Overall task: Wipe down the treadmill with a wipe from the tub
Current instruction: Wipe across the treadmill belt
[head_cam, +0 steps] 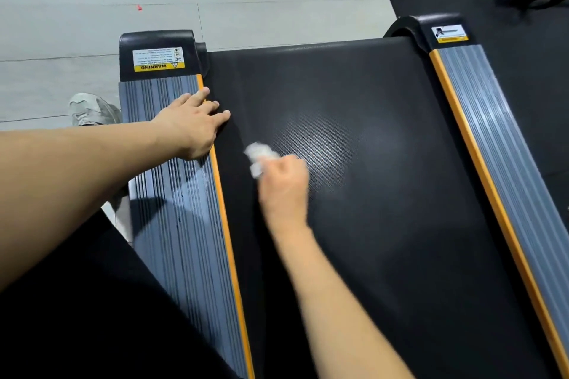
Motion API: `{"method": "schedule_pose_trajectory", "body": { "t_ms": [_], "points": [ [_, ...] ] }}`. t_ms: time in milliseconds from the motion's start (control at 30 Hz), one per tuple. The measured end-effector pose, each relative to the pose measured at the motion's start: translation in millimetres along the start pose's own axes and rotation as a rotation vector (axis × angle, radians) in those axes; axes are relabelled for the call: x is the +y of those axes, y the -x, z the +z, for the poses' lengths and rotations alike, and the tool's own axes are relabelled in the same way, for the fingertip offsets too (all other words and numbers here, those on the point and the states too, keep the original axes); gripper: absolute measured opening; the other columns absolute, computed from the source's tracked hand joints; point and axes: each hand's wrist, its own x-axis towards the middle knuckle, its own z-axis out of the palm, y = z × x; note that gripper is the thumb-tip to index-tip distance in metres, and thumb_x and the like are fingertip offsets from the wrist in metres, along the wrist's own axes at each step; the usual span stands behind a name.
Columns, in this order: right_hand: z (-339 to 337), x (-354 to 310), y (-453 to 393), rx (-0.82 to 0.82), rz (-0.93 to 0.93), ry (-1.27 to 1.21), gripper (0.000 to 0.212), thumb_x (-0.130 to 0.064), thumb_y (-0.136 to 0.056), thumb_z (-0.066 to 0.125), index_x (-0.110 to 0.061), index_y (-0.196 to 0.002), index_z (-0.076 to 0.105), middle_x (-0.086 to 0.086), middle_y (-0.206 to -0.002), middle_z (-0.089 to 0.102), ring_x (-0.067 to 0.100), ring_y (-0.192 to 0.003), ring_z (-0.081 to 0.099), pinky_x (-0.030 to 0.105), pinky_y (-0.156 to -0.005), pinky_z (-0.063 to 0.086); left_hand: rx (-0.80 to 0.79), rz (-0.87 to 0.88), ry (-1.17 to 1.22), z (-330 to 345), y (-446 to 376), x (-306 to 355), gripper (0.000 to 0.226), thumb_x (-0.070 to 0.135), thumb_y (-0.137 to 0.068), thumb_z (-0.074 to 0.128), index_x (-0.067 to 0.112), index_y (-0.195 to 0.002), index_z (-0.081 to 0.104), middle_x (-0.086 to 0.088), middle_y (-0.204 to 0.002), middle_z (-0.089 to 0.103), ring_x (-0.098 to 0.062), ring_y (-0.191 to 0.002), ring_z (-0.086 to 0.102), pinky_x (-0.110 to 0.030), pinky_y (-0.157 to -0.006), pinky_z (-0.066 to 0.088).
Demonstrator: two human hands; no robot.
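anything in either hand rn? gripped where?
Right hand grips a crumpled white wipe, bunched in its fingers, over the treadmill belt. Left hand holds nothing; it rests flat on the side rail.

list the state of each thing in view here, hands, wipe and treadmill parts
left hand: open, fingers flat across the left side rail and belt edge
right hand: gripping the wipe, blurred
wipe: white, crumpled, on the belt
treadmill belt: black, with a pale sheen beside the wipe
left side rail: grey, ribbed, dark specks
right side rail: grey, ribbed, untouched
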Motion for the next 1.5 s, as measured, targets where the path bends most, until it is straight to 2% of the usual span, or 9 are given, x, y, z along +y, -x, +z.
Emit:
{"method": "schedule_pose_trajectory", "body": {
  "t_ms": [167, 400, 633, 867, 1100, 1167, 1233, 1300, 1500],
  "points": [
    [0.8, -19.5, 3.9, -0.046, -0.323, -0.070, 0.018, -0.014, -0.090, 0.067, -0.019, -0.107, 0.072, 0.005, -0.086, 0.055, 0.026, -0.077, 0.047, 0.039, -0.069, 0.035, 0.030, -0.019, -0.030, -4.8, 2.7, 7.3, 0.059, 0.038, -0.108, 0.022, 0.020, -0.163, 0.009, -0.008, -0.168, 0.018, -0.033, -0.157, -0.003, -0.046, -0.126, 0.010],
    [2.4, 106.3, -133.8, 0.200, -0.009, 0.195, 0.008, -0.017, -0.082, 0.077, -0.016, -0.085, 0.069, 0.010, -0.082, 0.057, 0.031, -0.069, 0.053, 0.036, -0.062, 0.035, 0.409, 0.050, 0.064, -0.3, -29.1, 7.6, 0.062, 0.043, -0.091, 0.020, 0.009, -0.124, 0.060, -0.019, -0.131, 0.057, -0.041, -0.127, 0.049, -0.054, -0.112, 0.033],
    [10.7, 178.3, -241.9, 0.293, 0.342, 0.117, 0.025, -0.011, -0.091, 0.054, -0.016, -0.106, 0.073, 0.011, -0.099, 0.058, 0.031, -0.088, 0.054, 0.043, -0.080, 0.045, 0.556, 0.231, 0.143, -39.0, -136.7, 20.3, 0.062, 0.040, -0.094, 0.026, 0.012, -0.142, 0.051, -0.023, -0.149, 0.047, -0.044, -0.135, 0.047, -0.054, -0.113, 0.036],
    [17.4, 184.7, -245.0, 0.373, 0.289, 0.061, 0.032, -0.005, -0.089, 0.057, -0.018, -0.113, 0.074, 0.006, -0.096, 0.058, 0.025, -0.083, 0.053, 0.037, -0.082, 0.045, 0.580, 0.240, 0.249, -30.0, -175.2, 46.8, 0.064, 0.045, -0.105, 0.025, 0.015, -0.162, 0.021, -0.016, -0.168, 0.016, -0.037, -0.155, 0.017, -0.052, -0.125, 0.015],
    [-27.6, 229.3, -297.6, 0.173, 0.058, 0.359, 0.027, -0.009, -0.086, 0.053, -0.014, -0.104, 0.073, 0.011, -0.098, 0.065, 0.036, -0.083, 0.056, 0.042, -0.072, 0.039, 0.567, 0.251, 0.323, -29.8, -174.4, 47.6, 0.065, 0.043, -0.105, 0.029, 0.018, -0.163, 0.015, -0.012, -0.170, 0.008, -0.033, -0.157, 0.008, -0.052, -0.125, 0.016],
    [-45.0, 260.0, -335.9, 0.136, 0.129, 0.406, 0.031, -0.010, -0.089, 0.049, -0.012, -0.108, 0.073, 0.015, -0.102, 0.065, 0.039, -0.090, 0.055, 0.045, -0.079, 0.041, 0.576, 0.243, 0.326, -28.2, -175.5, 49.0, 0.064, 0.043, -0.105, 0.029, 0.019, -0.163, 0.015, -0.011, -0.170, 0.007, -0.032, -0.157, 0.008, -0.052, -0.125, 0.016],
    [-42.3, 271.3, -358.5, -0.086, 0.205, 0.426, 0.032, -0.017, -0.096, 0.047, -0.011, -0.112, 0.074, 0.017, -0.108, 0.064, 0.040, -0.099, 0.052, 0.047, -0.087, 0.042, 0.567, 0.241, 0.320, -26.7, -175.5, 49.2, 0.065, 0.043, -0.105, 0.029, 0.019, -0.163, 0.014, -0.011, -0.170, 0.007, -0.032, -0.157, 0.007, -0.052, -0.125, 0.016],
    [-26.0, 264.4, -361.7, -0.233, 0.209, 0.451, 0.028, -0.018, -0.099, 0.052, -0.011, -0.112, 0.076, 0.019, -0.107, 0.063, 0.040, -0.101, 0.051, 0.048, -0.088, 0.043, 0.571, 0.241, 0.324, -25.7, -175.3, 49.2, 0.065, 0.043, -0.105, 0.030, 0.019, -0.163, 0.014, -0.011, -0.170, 0.008, -0.032, -0.157, 0.008, -0.052, -0.125, 0.017],
    [-5.3, 194.0, -349.5, -0.292, 0.172, 0.242, 0.031, -0.005, -0.093, 0.054, -0.017, -0.111, 0.077, 0.013, -0.110, 0.068, 0.034, -0.106, 0.057, 0.039, -0.089, 0.047, 0.591, 0.231, 0.310, -23.9, -177.0, 48.7, 0.066, 0.044, -0.103, 0.032, 0.019, -0.163, 0.017, -0.011, -0.170, 0.010, -0.031, -0.157, 0.010, -0.053, -0.125, 0.019]
  ]
}}
